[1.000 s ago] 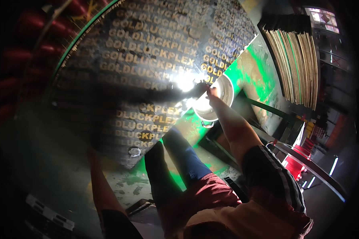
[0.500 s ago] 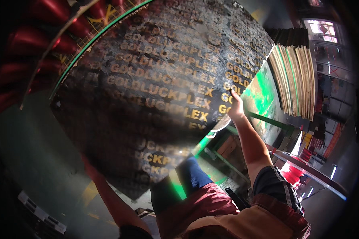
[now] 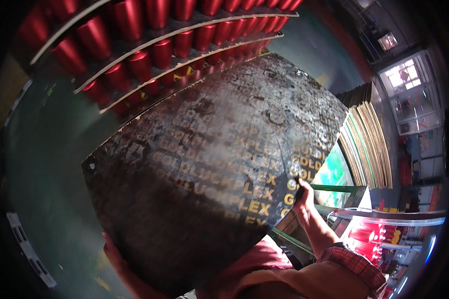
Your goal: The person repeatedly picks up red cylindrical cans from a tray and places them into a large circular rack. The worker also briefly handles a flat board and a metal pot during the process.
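While the right hand (image 3: 307, 196) pinches the right edge of the board (image 3: 209, 144), the left hand (image 3: 112, 250) meets its left edge, grip unclear. Yellow lettering rows the dark board, which is held between red cups (image 3: 162, 53) beyond and stacked sheets (image 3: 368, 144) at right.

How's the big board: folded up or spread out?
Spread out: the board shows one broad face with no fold visible, the left hand at one edge, the right hand at another.
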`<state>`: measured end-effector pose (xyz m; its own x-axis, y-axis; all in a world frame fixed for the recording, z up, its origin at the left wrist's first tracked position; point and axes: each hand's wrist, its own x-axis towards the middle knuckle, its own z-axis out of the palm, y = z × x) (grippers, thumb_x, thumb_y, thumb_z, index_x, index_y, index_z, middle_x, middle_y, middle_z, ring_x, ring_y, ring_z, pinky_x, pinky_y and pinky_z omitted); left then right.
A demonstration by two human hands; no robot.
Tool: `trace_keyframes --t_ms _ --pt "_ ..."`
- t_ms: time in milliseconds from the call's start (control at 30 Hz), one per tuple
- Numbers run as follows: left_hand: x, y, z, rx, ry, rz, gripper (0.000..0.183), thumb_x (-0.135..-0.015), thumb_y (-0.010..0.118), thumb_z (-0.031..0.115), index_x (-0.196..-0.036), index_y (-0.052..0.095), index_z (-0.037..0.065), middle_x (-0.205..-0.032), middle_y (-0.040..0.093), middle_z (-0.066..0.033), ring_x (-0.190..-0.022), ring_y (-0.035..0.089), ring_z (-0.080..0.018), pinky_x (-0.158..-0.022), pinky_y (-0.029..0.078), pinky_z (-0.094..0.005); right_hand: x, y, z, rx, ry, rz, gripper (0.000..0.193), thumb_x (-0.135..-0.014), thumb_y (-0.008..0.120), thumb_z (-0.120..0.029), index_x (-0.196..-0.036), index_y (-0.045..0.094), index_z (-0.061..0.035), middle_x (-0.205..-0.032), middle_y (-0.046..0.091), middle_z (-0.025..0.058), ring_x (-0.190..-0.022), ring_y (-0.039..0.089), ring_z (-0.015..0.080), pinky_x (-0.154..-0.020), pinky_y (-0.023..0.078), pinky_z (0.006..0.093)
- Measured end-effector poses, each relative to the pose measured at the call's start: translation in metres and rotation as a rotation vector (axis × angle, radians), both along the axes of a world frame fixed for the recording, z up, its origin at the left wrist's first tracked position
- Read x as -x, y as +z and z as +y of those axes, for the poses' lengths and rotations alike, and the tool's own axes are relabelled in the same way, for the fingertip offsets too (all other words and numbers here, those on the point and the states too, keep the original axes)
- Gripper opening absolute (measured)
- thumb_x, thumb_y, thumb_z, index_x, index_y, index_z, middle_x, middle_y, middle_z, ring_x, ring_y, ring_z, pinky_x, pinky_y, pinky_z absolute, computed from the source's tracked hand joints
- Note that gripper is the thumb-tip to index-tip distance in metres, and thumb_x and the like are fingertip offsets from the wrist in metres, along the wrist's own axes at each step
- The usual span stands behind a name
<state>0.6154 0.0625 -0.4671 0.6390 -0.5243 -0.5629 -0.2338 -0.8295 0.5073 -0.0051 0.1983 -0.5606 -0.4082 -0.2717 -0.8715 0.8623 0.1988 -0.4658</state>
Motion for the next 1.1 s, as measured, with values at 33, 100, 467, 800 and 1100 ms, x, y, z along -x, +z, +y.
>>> trace_keyframes --t_ms 33,100,467,800,1100 --pt "-0.007 0.001 -0.004 -0.065 -0.019 -0.033 0.086 -0.096 0.047 0.065 -0.134 0.051 -0.012 -0.134 0.057 -0.0209 -0.123 0.054 -0.0271 -0.105 0.041 -0.0363 -0.007 0.001 -0.005 0.074 0.029 0.003 0.037 -0.082 0.069 -0.025 -0.115 0.064 -0.0088 -0.107 0.069 0.0088 -0.097 0.065 0.0288 -0.089 0.052 0.0478" --pt "-0.012 -0.001 -0.014 -0.063 -0.116 -0.018 0.084 -0.096 0.047 0.064 -0.133 0.053 -0.012 -0.132 0.059 -0.0205 -0.123 0.055 -0.0275 -0.105 0.042 -0.0364 -0.015 0.003 -0.019 0.087 0.006 0.007 0.037 -0.082 0.069 -0.025 -0.115 0.064 -0.0088 -0.108 0.069 0.0082 -0.099 0.064 0.0295 -0.091 0.051 0.0474" --pt "0.057 -0.043 -0.039 -0.009 -0.055 -0.127 0.092 -0.087 0.056 0.071 -0.114 0.062 -0.018 -0.111 0.067 -0.0235 -0.105 0.063 -0.0276 -0.093 0.047 -0.0393 0.067 -0.008 -0.047 0.394 0.358 0.125 0.045 -0.095 0.052 -0.034 -0.124 0.059 0.0004 -0.109 0.068 0.0112 -0.098 0.065 0.0236 -0.089 0.055 0.0369" --pt "0.073 -0.058 -0.041 -0.037 -0.086 -0.161 0.092 -0.085 0.057 0.072 -0.101 0.066 -0.018 -0.096 0.068 -0.0229 -0.091 0.063 -0.0273 -0.082 0.049 -0.0414 0.102 -0.045 -0.045 0.345 0.263 -0.117 0.047 -0.096 0.05 -0.044 -0.126 0.061 -0.0101 -0.116 0.066 0.0107 -0.099 0.064 0.0288 -0.07 0.054 0.0387" --pt "0.02 -0.012 0.067 -0.003 0.167 -0.261 0.083 -0.087 0.057 0.069 -0.095 0.07 -0.013 -0.086 0.068 -0.0199 -0.082 0.062 -0.0225 -0.078 0.049 -0.0385 0.032 0.017 -0.085 0.131 0.264 -0.222 0.049 -0.099 0.05 -0.038 -0.135 0.053 -0.0041 -0.135 0.057 0.0149 -0.118 0.057 0.0342 -0.102 0.045 0.0491"
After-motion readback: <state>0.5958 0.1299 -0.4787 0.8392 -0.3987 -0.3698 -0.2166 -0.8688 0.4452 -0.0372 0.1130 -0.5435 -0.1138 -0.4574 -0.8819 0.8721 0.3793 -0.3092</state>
